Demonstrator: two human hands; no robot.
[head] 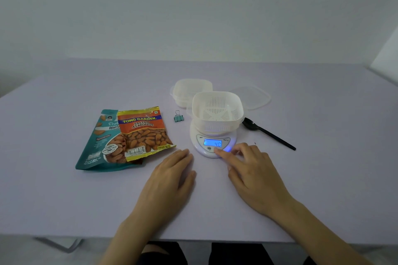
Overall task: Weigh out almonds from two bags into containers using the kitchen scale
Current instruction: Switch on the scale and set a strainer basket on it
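A white kitchen scale (212,142) sits mid-table with its blue display lit. An empty white slotted container (217,112) stands on its platform. A second white container (191,91) sits just behind it. Two almond bags lie flat to the left: a teal unsalted bag (101,142) partly under an orange salted-almond bag (145,132). My right hand (251,170) reaches the scale's front, its index fingertip touching a button below the display. My left hand (172,175) rests flat on the table beside the scale, holding nothing.
A black plastic spoon (268,133) lies right of the scale. A clear lid (253,97) lies behind it at the back right. A small teal binder clip (178,117) sits between the bags and the scale. The lilac table (64,200) ends near my body.
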